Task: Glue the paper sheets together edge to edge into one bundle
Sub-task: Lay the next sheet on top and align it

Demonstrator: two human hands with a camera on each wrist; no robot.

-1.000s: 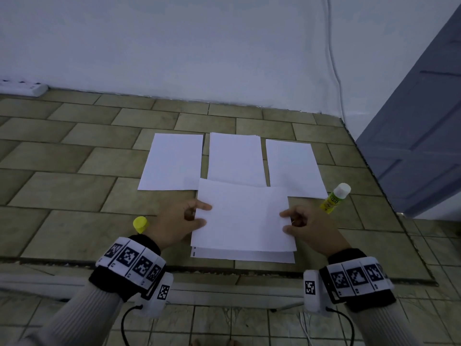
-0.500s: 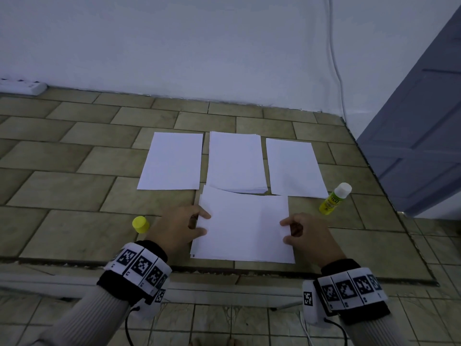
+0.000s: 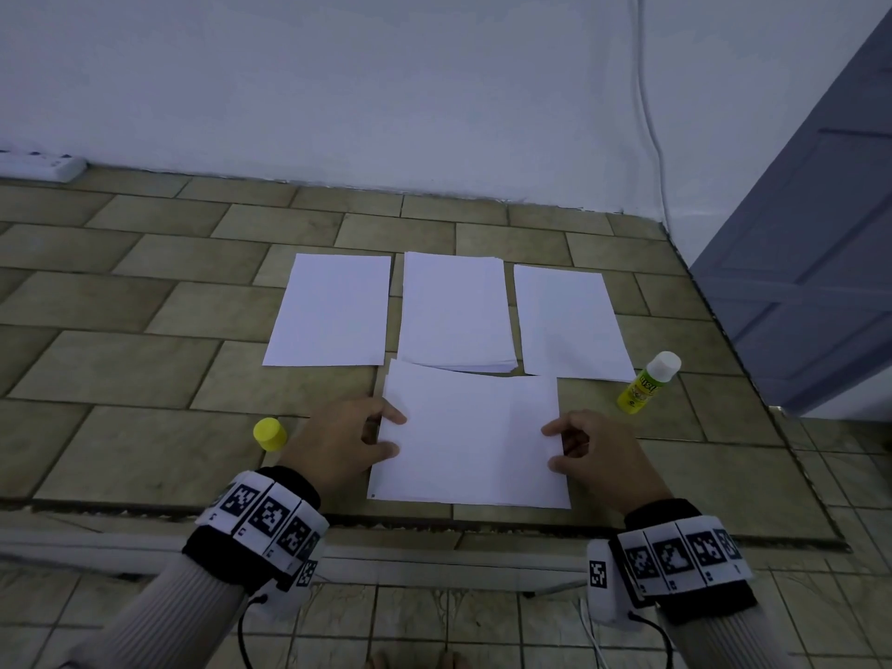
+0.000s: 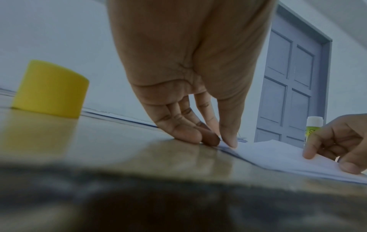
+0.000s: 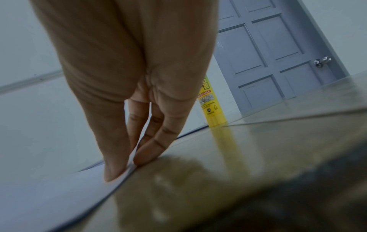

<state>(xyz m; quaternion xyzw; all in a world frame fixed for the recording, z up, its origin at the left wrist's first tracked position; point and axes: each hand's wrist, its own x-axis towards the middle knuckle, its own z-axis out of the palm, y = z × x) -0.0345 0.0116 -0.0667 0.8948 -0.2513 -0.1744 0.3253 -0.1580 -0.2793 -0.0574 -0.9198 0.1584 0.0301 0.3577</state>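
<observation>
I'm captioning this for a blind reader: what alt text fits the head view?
Two hands, left hand and right hand, hold the side edges of a paper bundle lying on a tiled floor. Three more paper piles lie beyond it, an uncapped glue stick to the right, its yellow cap to the left.

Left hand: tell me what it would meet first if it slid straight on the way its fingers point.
The left hand points right across the near sheets it pinches; first it would likely meet the right hand on the opposite edge.
</observation>
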